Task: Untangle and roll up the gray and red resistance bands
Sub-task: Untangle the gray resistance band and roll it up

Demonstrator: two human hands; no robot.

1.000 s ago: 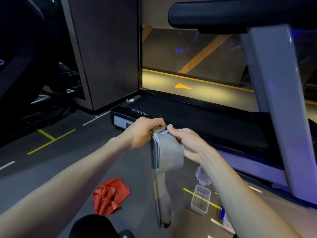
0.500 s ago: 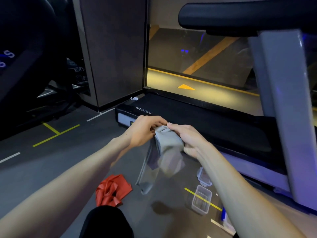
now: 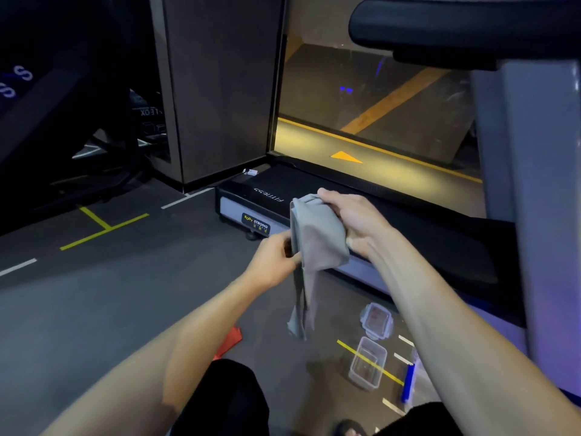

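The gray resistance band (image 3: 317, 237) hangs in front of me, folded over at the top with a loose tail dangling toward the floor. My right hand (image 3: 352, 218) grips its folded top edge from the right. Lower down, my left hand (image 3: 272, 258) pinches the band's left edge at mid height. The red resistance band (image 3: 229, 341) lies on the floor below, mostly hidden behind my left forearm; only a corner shows.
A treadmill deck (image 3: 408, 221) runs along the right, with its grey upright post (image 3: 540, 199) close by. A clear plastic container (image 3: 367, 363) and its lid (image 3: 376, 320) sit on the grey floor near a blue item (image 3: 408, 383). My dark-clad knees fill the bottom edge.
My left hand has dropped from the band's top to its left edge lower down. The right hand keeps the top. The view shifted, hiding most of the red band behind my arm.
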